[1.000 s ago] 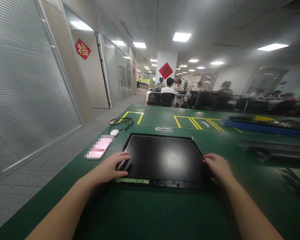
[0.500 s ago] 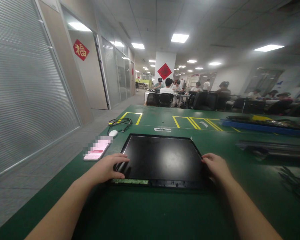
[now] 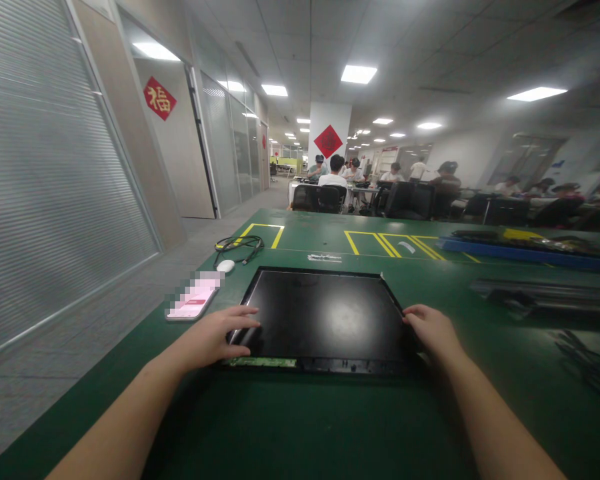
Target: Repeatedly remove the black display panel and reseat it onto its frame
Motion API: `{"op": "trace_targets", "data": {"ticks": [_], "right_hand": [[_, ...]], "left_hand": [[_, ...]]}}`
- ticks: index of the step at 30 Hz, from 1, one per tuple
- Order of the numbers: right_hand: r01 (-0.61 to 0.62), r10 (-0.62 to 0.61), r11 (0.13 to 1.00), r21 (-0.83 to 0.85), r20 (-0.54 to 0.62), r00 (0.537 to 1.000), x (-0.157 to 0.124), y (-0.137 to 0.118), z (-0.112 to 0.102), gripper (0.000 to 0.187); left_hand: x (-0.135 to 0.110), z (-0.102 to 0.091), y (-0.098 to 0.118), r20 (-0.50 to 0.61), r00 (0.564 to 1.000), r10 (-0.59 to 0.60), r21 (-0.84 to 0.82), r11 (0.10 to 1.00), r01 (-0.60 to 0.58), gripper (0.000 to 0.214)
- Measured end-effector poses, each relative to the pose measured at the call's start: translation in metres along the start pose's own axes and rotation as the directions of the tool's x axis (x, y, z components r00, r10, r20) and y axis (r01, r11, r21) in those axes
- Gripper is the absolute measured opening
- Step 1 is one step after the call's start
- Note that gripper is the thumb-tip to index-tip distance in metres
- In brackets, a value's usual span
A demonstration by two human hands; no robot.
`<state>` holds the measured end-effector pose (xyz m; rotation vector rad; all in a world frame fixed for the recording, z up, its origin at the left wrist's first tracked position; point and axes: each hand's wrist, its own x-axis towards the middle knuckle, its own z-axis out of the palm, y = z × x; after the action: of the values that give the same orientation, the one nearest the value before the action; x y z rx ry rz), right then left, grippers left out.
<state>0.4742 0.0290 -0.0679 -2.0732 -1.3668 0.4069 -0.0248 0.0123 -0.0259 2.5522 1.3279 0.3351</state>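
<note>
We have a black screen panel (image 3: 320, 313) lying flat, face up, on a green table (image 3: 300, 433), at the centre of the frame. A green circuit strip (image 3: 263, 363) shows along the left part of its lower edge. Our left hand (image 3: 213, 339) is at the panel's left edge, its thumb and fingers spread apart in an open shape rather than closed. Our right hand (image 3: 434, 333) has its fingertips at the right edge; most of those fingers are hidden from us, so we cannot tell whether they grip it.

Left of centre, we see a phone (image 3: 194, 305) (part of its screen is pixelated), with a white oval object (image 3: 225, 266) near its upper end and a coiled black cable (image 3: 237, 248) just beyond. At the right of the frame lie a blue tray (image 3: 525, 255), some dark bars (image 3: 555, 301) below it and a tangle of dark cords (image 3: 587, 363) lower still. Several people sit in the upper middle and upper right, beyond the table.
</note>
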Motion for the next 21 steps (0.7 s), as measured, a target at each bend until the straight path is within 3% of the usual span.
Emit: {"op": "trace_targets", "data": {"ticks": [5, 12, 19, 21], "right_hand": [[0.007, -0.007, 1.000, -0.010, -0.006, 1.000, -0.001, -0.003, -0.002, 0.025], [0.009, -0.010, 1.000, -0.021, -0.014, 1.000, -0.005, -0.010, -0.005, 0.023], [0.013, -0.013, 1.000, -0.022, -0.009, 1.000, -0.006, -0.010, -0.005, 0.023], [0.005, -0.005, 1.000, -0.008, 0.001, 1.000, -0.006, -0.009, -0.005, 0.025]], "left_hand": [[0.001, 0.000, 0.000, -0.002, 1.000, 0.018, 0.011, 1.000, -0.018, 0.042], [0.000, -0.001, 0.005, -0.027, 0.997, -0.071, 0.024, 0.997, 0.071, 0.050], [0.006, 0.009, -0.005, -0.235, 0.952, -0.196, 0.036, 0.977, 0.210, 0.050], [0.007, 0.010, -0.010, -0.239, 0.939, -0.247, 0.070, 0.960, 0.270, 0.047]]}}
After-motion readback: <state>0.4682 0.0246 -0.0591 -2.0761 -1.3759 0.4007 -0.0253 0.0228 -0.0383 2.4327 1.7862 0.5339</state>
